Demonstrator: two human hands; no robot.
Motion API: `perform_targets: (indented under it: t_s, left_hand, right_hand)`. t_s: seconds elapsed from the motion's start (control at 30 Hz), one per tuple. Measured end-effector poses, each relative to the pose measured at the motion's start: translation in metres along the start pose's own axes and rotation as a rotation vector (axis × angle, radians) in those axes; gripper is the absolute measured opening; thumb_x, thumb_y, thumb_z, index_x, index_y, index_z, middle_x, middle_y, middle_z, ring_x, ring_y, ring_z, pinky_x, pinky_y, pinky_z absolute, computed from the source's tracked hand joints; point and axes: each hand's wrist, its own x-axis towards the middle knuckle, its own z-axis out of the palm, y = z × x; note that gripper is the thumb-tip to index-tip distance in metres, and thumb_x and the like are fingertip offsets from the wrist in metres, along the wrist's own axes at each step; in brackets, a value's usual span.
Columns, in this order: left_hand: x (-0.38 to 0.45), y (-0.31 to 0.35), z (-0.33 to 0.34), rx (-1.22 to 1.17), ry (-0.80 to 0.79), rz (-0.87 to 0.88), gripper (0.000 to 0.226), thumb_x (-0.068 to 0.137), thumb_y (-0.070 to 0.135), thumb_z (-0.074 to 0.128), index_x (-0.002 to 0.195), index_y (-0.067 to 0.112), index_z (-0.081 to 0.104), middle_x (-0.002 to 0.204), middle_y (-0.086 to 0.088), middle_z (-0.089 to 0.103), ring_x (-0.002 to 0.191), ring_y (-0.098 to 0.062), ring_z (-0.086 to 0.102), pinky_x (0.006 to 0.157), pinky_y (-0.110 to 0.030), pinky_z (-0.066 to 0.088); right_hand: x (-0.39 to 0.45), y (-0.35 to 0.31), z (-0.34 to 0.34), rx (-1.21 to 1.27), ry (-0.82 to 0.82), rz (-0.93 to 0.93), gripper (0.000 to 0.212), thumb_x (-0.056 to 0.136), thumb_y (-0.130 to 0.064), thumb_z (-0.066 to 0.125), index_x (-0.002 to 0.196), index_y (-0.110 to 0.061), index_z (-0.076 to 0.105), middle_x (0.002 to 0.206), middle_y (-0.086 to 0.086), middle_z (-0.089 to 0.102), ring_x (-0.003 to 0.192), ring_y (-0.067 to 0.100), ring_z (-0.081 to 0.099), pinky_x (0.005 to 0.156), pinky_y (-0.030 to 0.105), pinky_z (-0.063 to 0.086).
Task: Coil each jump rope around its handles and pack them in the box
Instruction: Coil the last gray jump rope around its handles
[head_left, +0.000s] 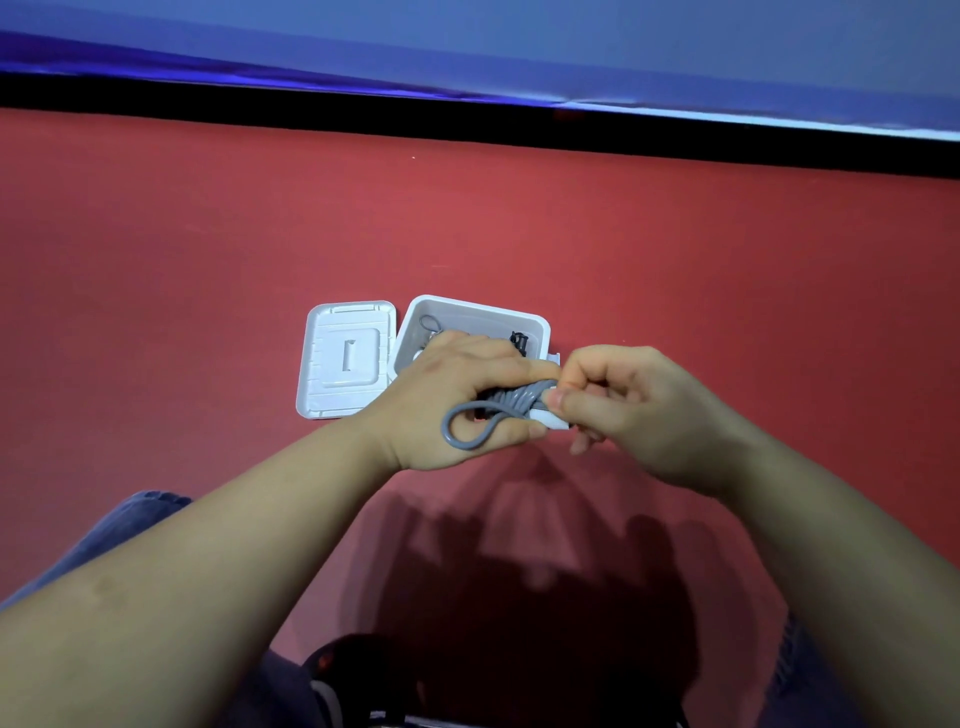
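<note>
1. Our left hand (457, 400) curls tight around the gray rubbery jump rope (511, 402), just in front of the white plastic box (540, 327).
2. Our right hand (628, 410) pinches its coils.
3. The flat square lid (345, 358) lies beside the box.

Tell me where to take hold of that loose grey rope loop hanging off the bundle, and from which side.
Pinch the loose grey rope loop at its rounded bend, coming from the left and below. That end stands free of the left hand, while its other end runs into the tight grey coils where the right hand already pinches the white handle end.
</note>
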Motion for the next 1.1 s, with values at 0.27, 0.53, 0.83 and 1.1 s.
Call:
perform_targets:
  t_s: [0.27,0.53,0.83,1.1]
  left_hand:
    - [0.000,0.001,0.008,0.218,0.040,-0.086,0.043,0.083,0.055,0.052,0.112,0.027,0.069,0.067,0.005,0.054,0.064,-0.017,0.053,0.061,-0.026,0.033]
    - [0.003,-0.003,0.012,0.166,0.017,0.011,0.039,0.083,0.050,0.058,0.114,0.028,0.067,0.071,0.013,0.041,0.067,-0.003,0.029,0.067,-0.027,0.027]
    - [0.006,0.005,0.011,0.026,0.095,-0.056,0.036,0.083,0.043,0.063,0.113,0.022,0.067,0.071,0.012,0.048,0.067,-0.004,0.041,0.066,-0.028,0.036]
    - [0.011,0.022,0.004,-0.023,-0.111,-0.477,0.029,0.082,0.055,0.060,0.111,0.049,0.059,0.075,0.017,0.065,0.074,-0.001,0.056,0.071,-0.026,0.045]
  right_hand:
    - [0.004,0.008,0.012,-0.549,0.173,0.002,0.033,0.092,-0.030,0.054,0.062,-0.026,0.040,0.064,-0.011,0.037,0.065,0.008,0.039,0.059,0.022,0.026]
    - [0.011,0.015,0.021,-0.427,0.198,0.029,0.046,0.086,-0.024,0.064,0.054,-0.020,0.031,0.056,-0.007,0.035,0.053,0.008,0.033,0.053,0.020,0.029]
    - [0.005,0.009,0.007,-0.065,0.138,0.069,0.037,0.087,-0.010,0.060,0.056,-0.014,0.040,0.053,-0.004,0.031,0.042,0.005,0.028,0.043,0.015,0.024]
    - [0.011,0.017,0.004,-0.398,0.337,-0.280,0.020,0.079,-0.013,0.065,0.096,-0.018,0.072,0.077,-0.015,0.045,0.069,-0.007,0.048,0.066,0.007,0.035]
